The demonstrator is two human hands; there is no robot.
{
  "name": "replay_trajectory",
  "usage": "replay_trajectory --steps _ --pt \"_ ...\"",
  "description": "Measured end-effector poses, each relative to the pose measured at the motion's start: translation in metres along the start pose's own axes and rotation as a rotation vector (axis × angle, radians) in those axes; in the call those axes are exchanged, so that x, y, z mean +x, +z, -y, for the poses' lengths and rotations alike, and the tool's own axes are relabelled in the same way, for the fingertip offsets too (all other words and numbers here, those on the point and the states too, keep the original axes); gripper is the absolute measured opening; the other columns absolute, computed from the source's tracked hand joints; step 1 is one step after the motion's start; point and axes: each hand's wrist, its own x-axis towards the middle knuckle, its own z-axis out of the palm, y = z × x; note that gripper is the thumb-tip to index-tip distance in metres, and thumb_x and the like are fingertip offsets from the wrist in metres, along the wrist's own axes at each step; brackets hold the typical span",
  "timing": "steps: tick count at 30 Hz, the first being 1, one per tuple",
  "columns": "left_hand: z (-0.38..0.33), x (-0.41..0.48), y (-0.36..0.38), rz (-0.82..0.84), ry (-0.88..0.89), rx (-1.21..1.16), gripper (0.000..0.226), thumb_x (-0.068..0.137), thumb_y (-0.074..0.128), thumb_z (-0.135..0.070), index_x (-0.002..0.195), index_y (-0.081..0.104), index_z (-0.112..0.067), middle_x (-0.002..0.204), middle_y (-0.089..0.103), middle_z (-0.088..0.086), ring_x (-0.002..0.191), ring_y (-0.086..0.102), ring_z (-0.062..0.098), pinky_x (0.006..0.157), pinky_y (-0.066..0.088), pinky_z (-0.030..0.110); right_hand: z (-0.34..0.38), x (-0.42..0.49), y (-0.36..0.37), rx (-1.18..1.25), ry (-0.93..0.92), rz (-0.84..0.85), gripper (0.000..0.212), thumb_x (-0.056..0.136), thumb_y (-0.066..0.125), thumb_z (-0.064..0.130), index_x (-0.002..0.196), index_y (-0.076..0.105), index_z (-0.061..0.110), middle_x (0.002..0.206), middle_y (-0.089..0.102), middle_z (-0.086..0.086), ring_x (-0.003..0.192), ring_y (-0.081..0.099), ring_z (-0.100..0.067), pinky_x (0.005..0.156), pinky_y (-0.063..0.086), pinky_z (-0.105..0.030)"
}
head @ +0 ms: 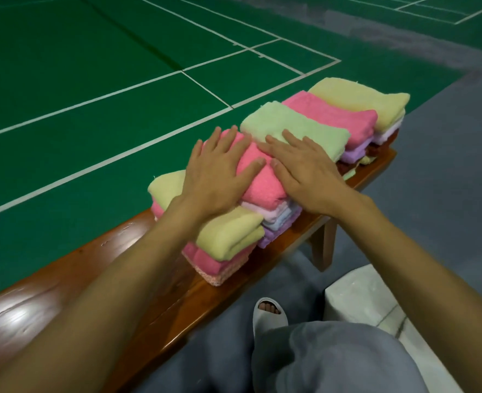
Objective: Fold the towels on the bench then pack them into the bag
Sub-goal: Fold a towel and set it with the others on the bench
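Both hands flat, fingers straight, grasping nothing. Left hand (220, 171) presses the folded pink towel (262, 185), which tops a stack mid-table. Right hand (305, 168) lies just beside it, thumb on the pink, fingertips reaching onto the light green towel (299, 123). Folded stacks sit in a row along the wooden table (64, 279). White bag (370, 302) stands on the floor, right of the table.

The long brown wooden bench (35, 302) is varnished glossy. The stacked pastel towels (299, 123) are matt, nubby terry cloth. The green court floor (92, 66) at 11 o'clock looks smooth and matt; the white bag (370, 302) at 4 o'clock, faintly shiny.
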Motion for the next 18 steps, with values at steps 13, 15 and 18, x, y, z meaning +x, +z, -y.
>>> replay_trajectory --steps 13,15,18 --pt "0.007 -0.073 -0.061 -0.068 -0.008 -0.081 0.071 0.098 0.022 -0.071 0.162 0.023 -0.040 0.172 0.009 -0.001 0.159 -0.001 0.020 0.128 -0.002 0.053 0.036 -0.025 -0.030 0.102 -0.016 -0.311 0.061 0.105 0.035 0.049 0.154 0.044 0.015 0.164 0.034 -0.010 0.156 0.019 -0.025 0.127 0.013 -0.050" --pt "0.029 -0.119 -0.077 -0.078 -0.049 -0.110 0.071 0.097 0.023 -0.072 0.161 0.024 -0.041 0.172 0.013 -0.001 0.159 0.002 0.019 0.128 0.003 0.052 0.074 -0.033 -0.023 0.098 -0.103 -0.361 0.058 0.104 0.043 0.046 0.150 0.049 0.011 0.162 0.039 -0.013 0.155 0.024 -0.026 0.126 0.019 -0.050" --pt "0.078 -0.201 -0.095 -0.063 -0.191 -0.101 0.074 0.095 0.023 -0.074 0.160 0.029 -0.040 0.171 0.019 -0.001 0.159 0.007 0.017 0.128 0.008 0.050 0.146 -0.041 0.007 0.216 -0.234 -0.324 0.052 0.099 0.053 0.042 0.135 0.062 0.007 0.155 0.048 -0.016 0.150 0.036 -0.030 0.124 0.025 -0.046"
